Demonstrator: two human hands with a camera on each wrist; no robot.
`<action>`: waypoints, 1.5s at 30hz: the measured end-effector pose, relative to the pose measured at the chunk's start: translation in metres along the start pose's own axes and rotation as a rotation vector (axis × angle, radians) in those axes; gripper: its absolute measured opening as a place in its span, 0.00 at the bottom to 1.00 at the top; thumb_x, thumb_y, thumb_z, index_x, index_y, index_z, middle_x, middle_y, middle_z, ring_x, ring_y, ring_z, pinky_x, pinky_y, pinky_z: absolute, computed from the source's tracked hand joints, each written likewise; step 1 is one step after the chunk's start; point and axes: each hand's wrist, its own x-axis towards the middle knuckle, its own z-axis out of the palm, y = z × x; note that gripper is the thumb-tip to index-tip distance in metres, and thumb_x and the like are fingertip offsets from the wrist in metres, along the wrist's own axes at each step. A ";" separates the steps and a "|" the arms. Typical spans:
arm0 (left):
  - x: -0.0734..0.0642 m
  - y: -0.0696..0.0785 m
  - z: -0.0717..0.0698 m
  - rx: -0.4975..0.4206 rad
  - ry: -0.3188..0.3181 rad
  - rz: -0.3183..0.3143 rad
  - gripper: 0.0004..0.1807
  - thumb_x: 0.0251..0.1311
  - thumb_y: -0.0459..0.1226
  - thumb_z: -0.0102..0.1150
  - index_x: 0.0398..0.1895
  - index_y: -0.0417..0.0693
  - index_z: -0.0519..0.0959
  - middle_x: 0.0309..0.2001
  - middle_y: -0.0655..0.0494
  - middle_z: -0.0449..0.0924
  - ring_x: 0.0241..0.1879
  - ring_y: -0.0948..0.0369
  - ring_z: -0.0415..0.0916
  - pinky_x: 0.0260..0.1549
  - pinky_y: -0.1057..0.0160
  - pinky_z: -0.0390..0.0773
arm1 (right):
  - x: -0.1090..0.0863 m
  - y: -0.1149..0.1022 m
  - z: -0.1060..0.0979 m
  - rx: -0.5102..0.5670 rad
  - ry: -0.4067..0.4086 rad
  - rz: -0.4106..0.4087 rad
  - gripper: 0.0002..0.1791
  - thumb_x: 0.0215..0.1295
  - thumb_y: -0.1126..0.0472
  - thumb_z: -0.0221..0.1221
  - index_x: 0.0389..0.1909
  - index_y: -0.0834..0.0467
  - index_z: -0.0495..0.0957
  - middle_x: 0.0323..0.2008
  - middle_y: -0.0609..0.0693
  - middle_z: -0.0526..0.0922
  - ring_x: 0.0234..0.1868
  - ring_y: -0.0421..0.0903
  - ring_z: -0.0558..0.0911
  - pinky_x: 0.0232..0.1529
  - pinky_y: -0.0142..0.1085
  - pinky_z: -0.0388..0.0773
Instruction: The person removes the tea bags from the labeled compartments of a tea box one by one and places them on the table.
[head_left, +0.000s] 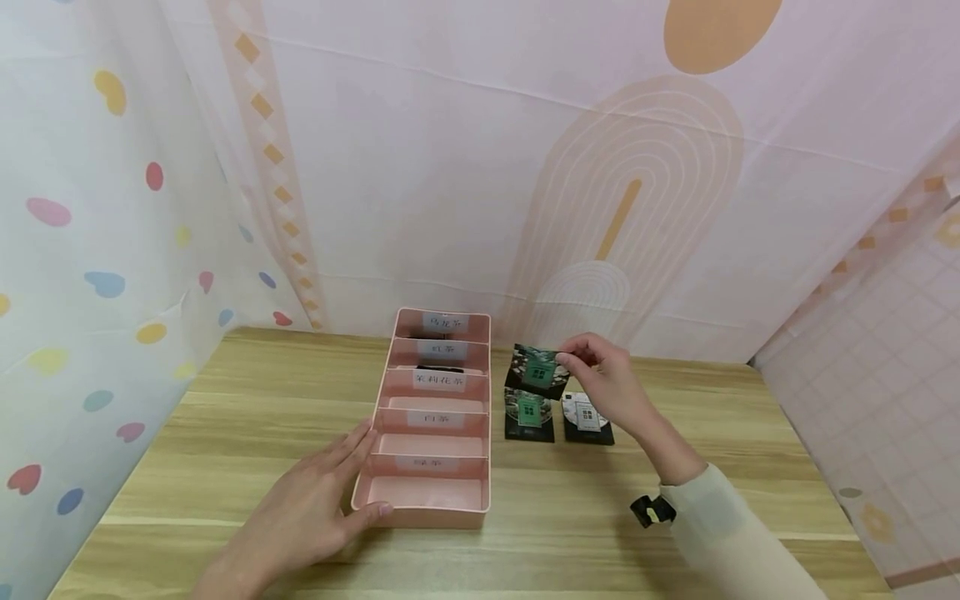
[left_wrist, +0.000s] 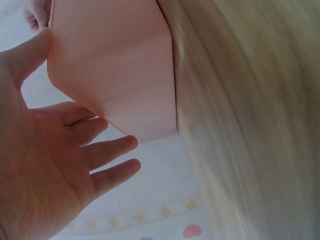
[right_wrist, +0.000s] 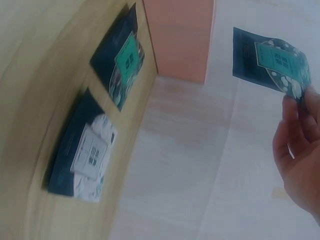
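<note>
A pink divided box with labelled compartments stands on the table. Dark packets lie in its two farthest compartments. My left hand rests against the box's left side and near corner, fingers fairly straight and thumb on the front rim; the left wrist view shows the palm beside the pink wall. Right of the box, my right hand pinches a dark tea sachet with a green label by its corner, raised above the table. Below it lie another green-labelled sachet and a white-labelled sachet.
The wooden table runs back to a patterned cloth hanging behind it. More cloth hangs at the left and right sides. A black bow-like piece sits at the right sleeve's cuff.
</note>
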 end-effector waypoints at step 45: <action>0.000 0.000 0.001 0.004 -0.004 -0.016 0.50 0.62 0.62 0.68 0.75 0.35 0.69 0.76 0.41 0.68 0.70 0.44 0.72 0.61 0.38 0.76 | -0.057 0.085 -0.088 -0.106 0.042 0.187 0.03 0.77 0.73 0.55 0.43 0.69 0.78 0.29 0.55 0.76 0.25 0.40 0.68 0.25 0.31 0.67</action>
